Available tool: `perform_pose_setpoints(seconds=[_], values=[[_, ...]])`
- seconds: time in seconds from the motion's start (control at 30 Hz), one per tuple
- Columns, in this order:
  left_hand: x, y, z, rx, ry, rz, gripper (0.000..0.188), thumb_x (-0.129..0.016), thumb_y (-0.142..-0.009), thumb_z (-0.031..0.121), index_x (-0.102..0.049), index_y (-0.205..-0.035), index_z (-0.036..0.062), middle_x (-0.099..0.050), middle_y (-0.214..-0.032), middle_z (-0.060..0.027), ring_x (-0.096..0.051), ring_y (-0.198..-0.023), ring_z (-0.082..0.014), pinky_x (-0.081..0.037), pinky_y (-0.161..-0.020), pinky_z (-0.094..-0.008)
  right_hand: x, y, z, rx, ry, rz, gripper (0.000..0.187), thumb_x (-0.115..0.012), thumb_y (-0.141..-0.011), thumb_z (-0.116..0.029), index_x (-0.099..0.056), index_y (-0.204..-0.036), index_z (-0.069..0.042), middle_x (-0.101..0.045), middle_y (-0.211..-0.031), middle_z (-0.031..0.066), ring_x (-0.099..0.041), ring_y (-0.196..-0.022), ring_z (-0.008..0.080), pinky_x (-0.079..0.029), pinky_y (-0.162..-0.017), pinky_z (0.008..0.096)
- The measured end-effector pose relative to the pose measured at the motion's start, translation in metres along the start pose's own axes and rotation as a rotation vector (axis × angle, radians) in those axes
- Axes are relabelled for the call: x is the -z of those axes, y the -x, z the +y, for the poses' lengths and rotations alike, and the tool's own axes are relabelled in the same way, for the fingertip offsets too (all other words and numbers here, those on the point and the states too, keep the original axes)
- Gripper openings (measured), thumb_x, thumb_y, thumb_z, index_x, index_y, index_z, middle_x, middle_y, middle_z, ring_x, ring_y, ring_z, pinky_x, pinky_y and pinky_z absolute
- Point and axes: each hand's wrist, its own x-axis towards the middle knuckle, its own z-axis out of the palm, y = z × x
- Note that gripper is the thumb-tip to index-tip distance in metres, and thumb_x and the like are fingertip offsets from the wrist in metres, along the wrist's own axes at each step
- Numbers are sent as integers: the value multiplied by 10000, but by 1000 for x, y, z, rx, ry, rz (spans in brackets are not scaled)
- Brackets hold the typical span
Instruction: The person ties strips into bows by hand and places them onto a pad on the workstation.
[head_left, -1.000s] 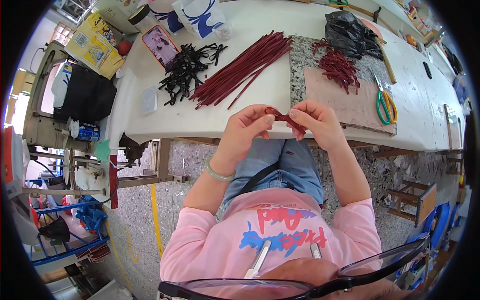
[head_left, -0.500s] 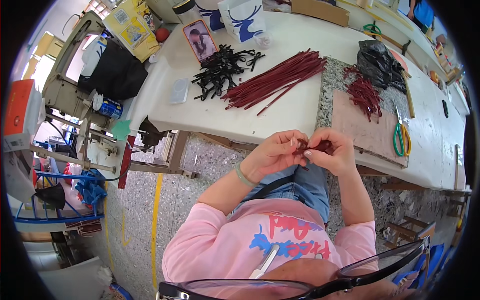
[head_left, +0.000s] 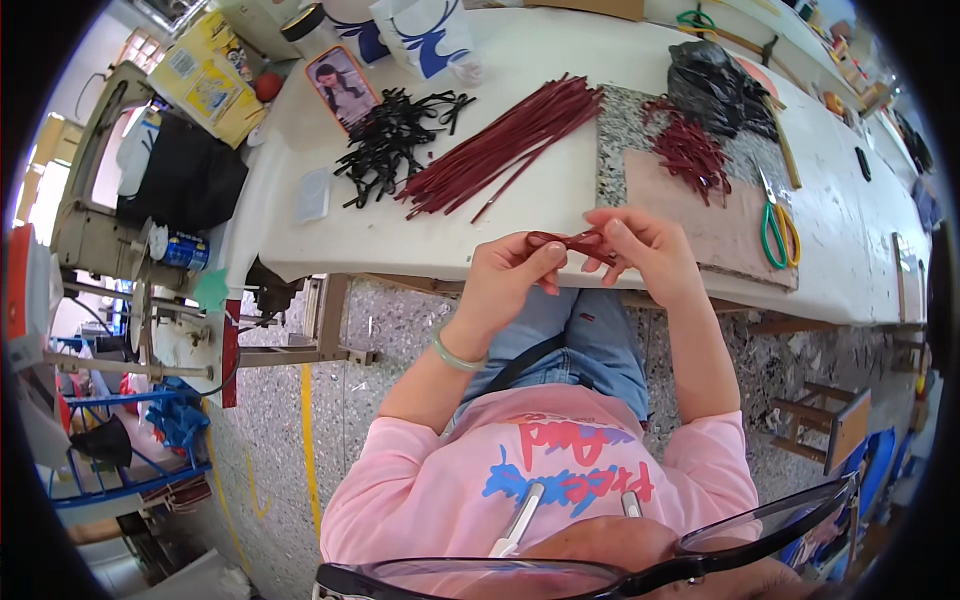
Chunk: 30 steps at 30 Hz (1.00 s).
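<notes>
Both of my hands hold one short dark red strip (head_left: 572, 243) just in front of the white table's edge (head_left: 400, 268). My left hand (head_left: 508, 277) pinches its looped left end between thumb and fingers. My right hand (head_left: 645, 250) grips the right end, fingers curled over it. A long bundle of dark red strips (head_left: 505, 148) lies on the table beyond my hands. A heap of black strips (head_left: 390, 140) lies to its left. Shorter red pieces (head_left: 690, 155) rest on a board at the right.
Green-handled scissors (head_left: 775, 228) lie on the brown board (head_left: 690, 215) by my right hand. A black bag (head_left: 715, 85), a photo card (head_left: 345, 88) and a yellow box (head_left: 205, 75) sit farther back. A sewing machine stand (head_left: 110, 230) is at the left.
The view has shifted slightly. My hands have drawn a little apart, and the red strip now shows stretched between them.
</notes>
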Motion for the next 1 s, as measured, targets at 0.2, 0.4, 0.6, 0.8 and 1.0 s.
perform_pose_setpoints(seconds=[0.2, 0.4, 0.6, 0.8, 1.0], values=[[-2, -7, -7, 26, -70, 17, 182, -621, -856, 171, -630, -855, -11, -588, -715, -15, -522, -586, -67, -456, -521, -204, 9, -1, 18, 17, 40, -18, 279, -562, -893, -226, -607, -962, 42, -640, -811, 86, -623, -693, 131, -489, -526, 231], [0, -9, -9, 127, 111, -28, 162, -636, -842, 160, -634, -861, -1, -605, -737, -21, -532, -578, -63, -446, -471, -199, 1, 4, 22, -12, 21, -10, 178, -599, -855, -131, -598, -911, 38, -641, -773, 87, -630, -674, 143, -502, -542, 238], [-12, -7, -7, 83, 35, -29, 189, -669, -808, 133, -651, -934, -6, -638, -767, -48, -553, -588, -68, -439, -460, -189, -1, 5, 26, -17, -13, -4, 103, -581, -847, -72, -555, -851, 28, -645, -772, 116, -638, -661, 160, -518, -574, 249], [-22, -4, -13, 51, 127, 83, 143, -669, -805, 108, -663, -889, -6, -616, -700, -26, -526, -560, -57, -401, -440, -180, -4, 6, 40, 86, -79, 60, 82, -568, -856, -48, -540, -842, 27, -643, -771, 124, -635, -660, 159, -525, -595, 257], [-28, -2, -14, 12, 226, 133, 145, -661, -811, 100, -656, -903, -11, -602, -688, -17, -495, -536, -51, -378, -444, -175, -10, 9, 46, 169, -127, 101, 93, -567, -865, -55, -541, -853, 33, -639, -784, 127, -643, -678, 167, -534, -607, 269]])
